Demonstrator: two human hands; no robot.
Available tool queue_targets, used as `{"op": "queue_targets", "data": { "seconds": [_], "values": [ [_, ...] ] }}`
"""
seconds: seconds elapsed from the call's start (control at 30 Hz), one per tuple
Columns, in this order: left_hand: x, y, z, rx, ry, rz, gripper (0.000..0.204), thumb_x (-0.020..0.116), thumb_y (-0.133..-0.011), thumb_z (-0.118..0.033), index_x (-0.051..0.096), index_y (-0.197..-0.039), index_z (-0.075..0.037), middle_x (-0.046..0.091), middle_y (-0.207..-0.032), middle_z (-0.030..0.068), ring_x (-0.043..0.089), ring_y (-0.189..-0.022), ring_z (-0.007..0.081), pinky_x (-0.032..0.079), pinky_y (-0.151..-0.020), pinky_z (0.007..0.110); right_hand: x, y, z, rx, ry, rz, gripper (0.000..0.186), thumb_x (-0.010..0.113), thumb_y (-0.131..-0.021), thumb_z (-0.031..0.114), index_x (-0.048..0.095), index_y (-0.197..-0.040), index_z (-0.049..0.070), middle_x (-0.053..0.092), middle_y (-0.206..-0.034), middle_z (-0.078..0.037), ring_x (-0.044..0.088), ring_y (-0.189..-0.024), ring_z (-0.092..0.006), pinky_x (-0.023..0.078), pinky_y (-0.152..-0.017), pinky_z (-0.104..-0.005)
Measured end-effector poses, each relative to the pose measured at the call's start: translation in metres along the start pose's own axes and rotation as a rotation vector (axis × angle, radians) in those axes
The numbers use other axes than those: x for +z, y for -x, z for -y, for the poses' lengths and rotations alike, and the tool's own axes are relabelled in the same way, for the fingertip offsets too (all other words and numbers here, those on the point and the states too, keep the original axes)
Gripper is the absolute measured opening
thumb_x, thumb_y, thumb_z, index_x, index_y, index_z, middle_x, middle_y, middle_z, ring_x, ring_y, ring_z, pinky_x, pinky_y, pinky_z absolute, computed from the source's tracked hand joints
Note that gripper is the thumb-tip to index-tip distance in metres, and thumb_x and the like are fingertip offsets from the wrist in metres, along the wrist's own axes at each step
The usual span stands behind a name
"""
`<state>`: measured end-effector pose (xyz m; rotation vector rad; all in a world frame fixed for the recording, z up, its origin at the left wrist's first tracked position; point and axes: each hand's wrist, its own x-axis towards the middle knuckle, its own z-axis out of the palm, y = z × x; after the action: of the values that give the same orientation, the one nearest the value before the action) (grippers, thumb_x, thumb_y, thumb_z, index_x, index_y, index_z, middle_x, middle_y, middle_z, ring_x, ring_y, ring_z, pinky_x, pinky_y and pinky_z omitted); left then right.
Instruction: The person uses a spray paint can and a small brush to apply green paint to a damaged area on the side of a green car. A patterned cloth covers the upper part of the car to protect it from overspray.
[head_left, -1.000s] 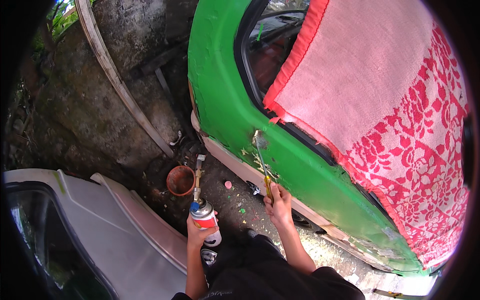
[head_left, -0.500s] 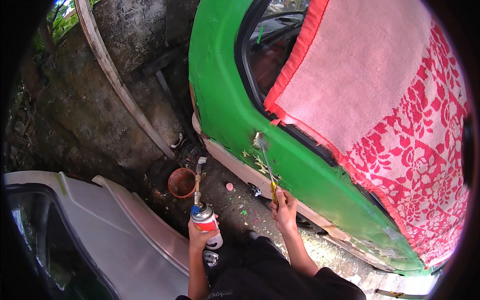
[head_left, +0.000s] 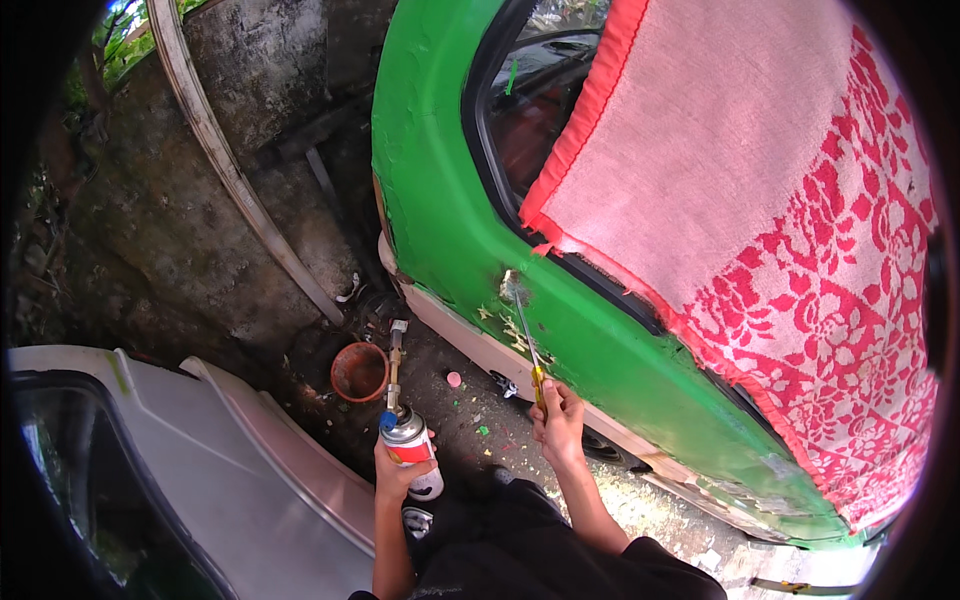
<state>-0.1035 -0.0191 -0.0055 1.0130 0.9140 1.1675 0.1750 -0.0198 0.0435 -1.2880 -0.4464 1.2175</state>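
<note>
In my right hand (head_left: 562,428) is a screwdriver (head_left: 527,334) with a yellow handle and a long thin metal shaft, my fingers closed round the handle. Its tip meets the green car body (head_left: 440,215) at a small scraped patch (head_left: 510,284) with dark smudges round it. Just below that patch, the paint is chipped in pale streaks (head_left: 487,314). My left hand (head_left: 396,474) grips a blowtorch (head_left: 407,438): a white and red gas canister with a blue knob and a brass-coloured tube pointing away from me. I see no flame at its nozzle.
A red and pink floral towel (head_left: 765,190) covers the green car's glass. At left stands a grey vehicle (head_left: 180,440). On the ground between are a terracotta pot (head_left: 360,371), a pink cap (head_left: 454,380) and scattered paint flakes. A long curved strip (head_left: 215,140) leans against the stained wall.
The whole view has shifted slightly, moving the green car a little left in the picture. Both hands keep their holds, and the screwdriver tip stays at the scraped patch.
</note>
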Motion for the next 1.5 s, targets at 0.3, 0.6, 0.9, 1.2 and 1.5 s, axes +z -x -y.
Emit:
{"op": "queue_targets", "data": {
  "seconds": [0.3, 0.6, 0.9, 1.2, 1.5],
  "values": [
    [0.008, 0.005, 0.000, -0.014, 0.004, 0.013, 0.068, 0.086, -0.063, 0.006, 0.056, -0.123, -0.002, 0.072, -0.109, 0.0133, 0.072, -0.089, 0.0197, 0.060, -0.079, 0.035, 0.002, -0.009, 0.001, 0.037, -0.011, 0.026, 0.029, 0.056, -0.109, 0.032, 0.059, -0.113, 0.004, 0.050, -0.063, 0.000, 0.033, -0.042, -0.0045, 0.023, -0.038, -0.0253],
    [0.009, 0.001, 0.006, -0.016, -0.004, 0.036, 0.069, 0.086, -0.063, 0.006, 0.056, -0.124, -0.002, 0.072, -0.109, 0.0131, 0.072, -0.090, 0.0202, 0.060, -0.081, 0.035, -0.016, -0.001, -0.002, 0.000, 0.063, -0.013, 0.031, 0.054, -0.109, 0.032, 0.062, -0.115, 0.003, 0.046, -0.063, 0.001, 0.030, -0.041, -0.0036, 0.021, -0.038, -0.0228],
    [0.017, 0.001, 0.002, -0.043, -0.039, 0.018, 0.068, 0.085, -0.060, 0.003, 0.058, -0.122, -0.002, 0.072, -0.108, 0.0133, 0.071, -0.090, 0.0217, 0.059, -0.080, 0.036, -0.006, -0.015, -0.013, 0.163, -0.204, 0.174, 0.029, 0.052, -0.110, 0.032, 0.058, -0.118, 0.005, 0.056, -0.078, -0.002, 0.042, -0.049, -0.0064, 0.029, -0.042, -0.0229],
    [0.014, -0.003, -0.002, -0.032, -0.031, 0.028, 0.066, 0.085, -0.061, 0.003, 0.058, -0.121, -0.001, 0.071, -0.108, 0.0138, 0.072, -0.089, 0.0223, 0.059, -0.080, 0.037, -0.017, -0.023, -0.023, 0.428, -0.701, 0.554, 0.024, 0.045, -0.111, 0.033, 0.052, -0.119, 0.011, 0.046, -0.076, -0.001, 0.031, -0.044, -0.0045, 0.025, -0.035, -0.0190],
    [0.017, -0.002, -0.014, -0.008, -0.059, -0.012, 0.065, 0.084, -0.060, 0.001, 0.060, -0.120, 0.001, 0.071, -0.107, 0.0131, 0.071, -0.088, 0.0222, 0.059, -0.079, 0.036, -0.014, -0.031, -0.021, 0.556, -0.640, 0.443, 0.032, 0.047, -0.109, 0.046, 0.053, -0.105, 0.015, 0.041, -0.064, 0.004, 0.024, -0.036, -0.0036, 0.019, -0.030, -0.0196]
  ]
}}
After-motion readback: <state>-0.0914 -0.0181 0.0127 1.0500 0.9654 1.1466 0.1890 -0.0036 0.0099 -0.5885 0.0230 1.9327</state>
